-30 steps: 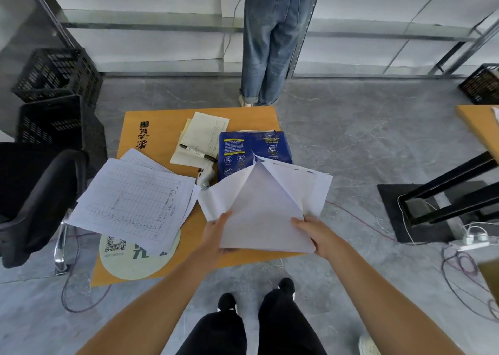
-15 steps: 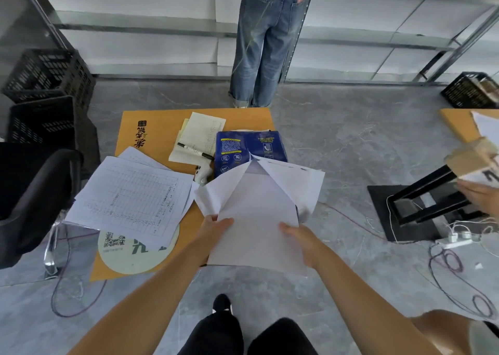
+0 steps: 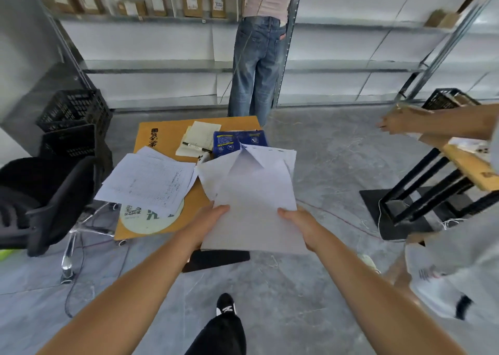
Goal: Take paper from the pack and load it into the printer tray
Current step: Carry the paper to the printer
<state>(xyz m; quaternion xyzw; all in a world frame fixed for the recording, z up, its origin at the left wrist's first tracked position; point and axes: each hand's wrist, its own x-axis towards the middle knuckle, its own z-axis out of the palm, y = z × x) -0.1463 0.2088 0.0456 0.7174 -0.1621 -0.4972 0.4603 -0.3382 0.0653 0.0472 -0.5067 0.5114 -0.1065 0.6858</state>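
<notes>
I hold a stack of white paper (image 3: 253,203) with both hands, lifted off the low orange table (image 3: 164,136). My left hand (image 3: 213,217) grips its left edge and my right hand (image 3: 297,219) grips its right edge. The far end of the stack fans open, with top sheets folded into a peak. Behind it on the table lies the blue paper pack (image 3: 237,141), its wrapper torn open. No printer or tray is in sight.
Printed forms (image 3: 148,182), a notepad with a pen (image 3: 197,144) and a round card lie on the table. A black chair (image 3: 46,201) and black crates (image 3: 73,114) stand left. A person in jeans (image 3: 256,66) faces the shelves. Another person's arm (image 3: 432,122) reaches over a second table (image 3: 469,165) at right.
I have stepped back and raised my view; the paper stack came away from the table with both hands. A second person moved in at the right.
</notes>
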